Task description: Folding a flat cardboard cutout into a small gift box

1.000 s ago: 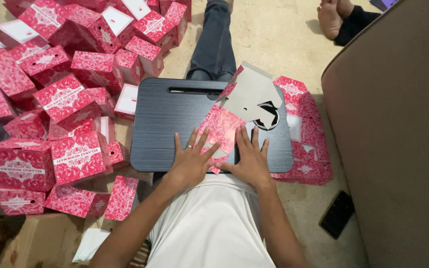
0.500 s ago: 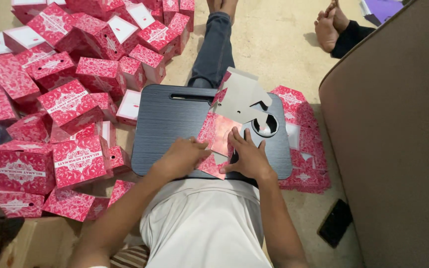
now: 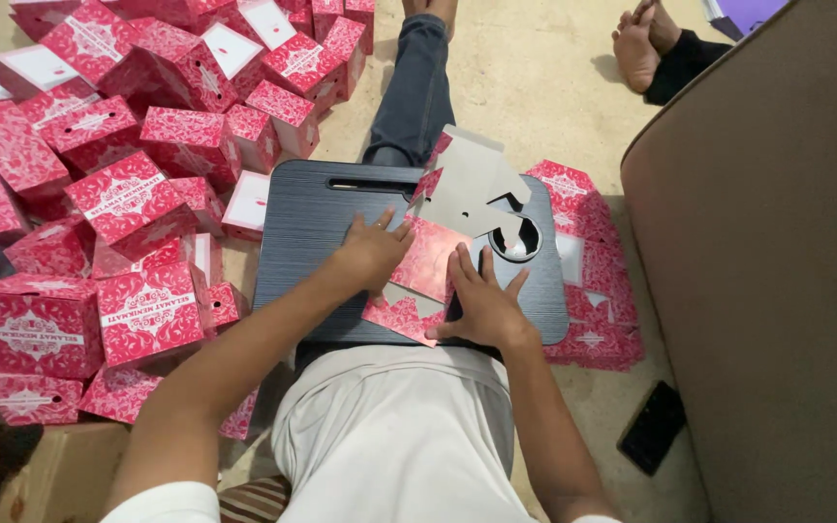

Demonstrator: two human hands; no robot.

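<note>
Beige floor; dark lap tray (image 3: 312, 218) across the legs. Pink carton blank (image 3: 438, 254) lies on the tray. Left hand (image 3: 372, 254) and right hand (image 3: 481, 305) press it, fingers spread flat. Folded pink boxes (image 3: 128, 199) left of tray.

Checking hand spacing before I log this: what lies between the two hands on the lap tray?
In the head view, the pink flat box blank lies between the left hand and the right hand, both pressing on it atop the dark lap tray.
</note>
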